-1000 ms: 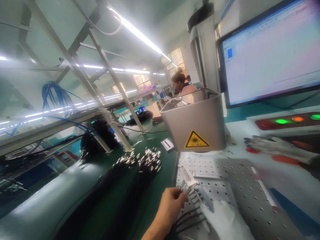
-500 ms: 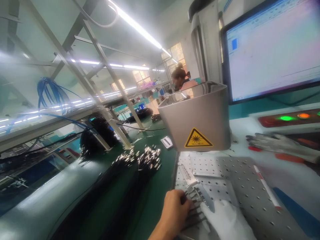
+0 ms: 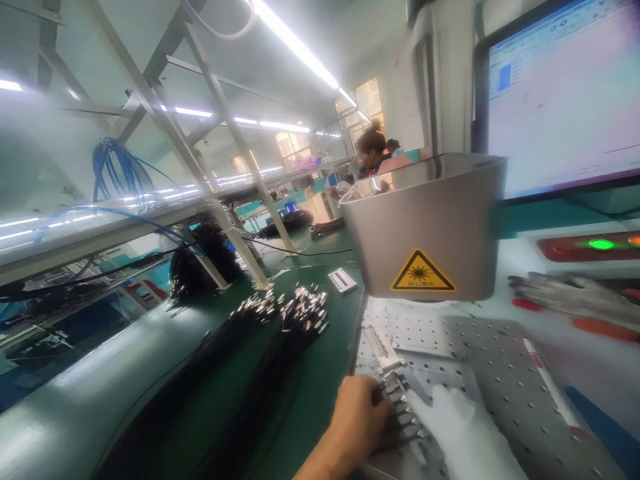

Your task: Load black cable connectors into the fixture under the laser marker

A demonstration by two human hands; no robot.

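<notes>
bare left hand (image 3: 361, 419) curls, fingers pressed on the connectors (image 3: 400, 408); white-gloved right hand (image 3: 460, 433) lies flat, spread beside them.

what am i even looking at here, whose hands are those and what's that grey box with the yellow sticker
The picture comes from a camera worn on a person's head, looking down at their own hands at a factory bench. The bare left hand and the white-gloved right hand both press on a row of metal-tipped black cables lying side by side on a perforated metal plate. The grey box hangs just above that plate and carries a yellow laser warning sticker. Behind it stands a monitor. On the green bench mat to the left lies a bundle of more cables. Another person sits further back.
</notes>
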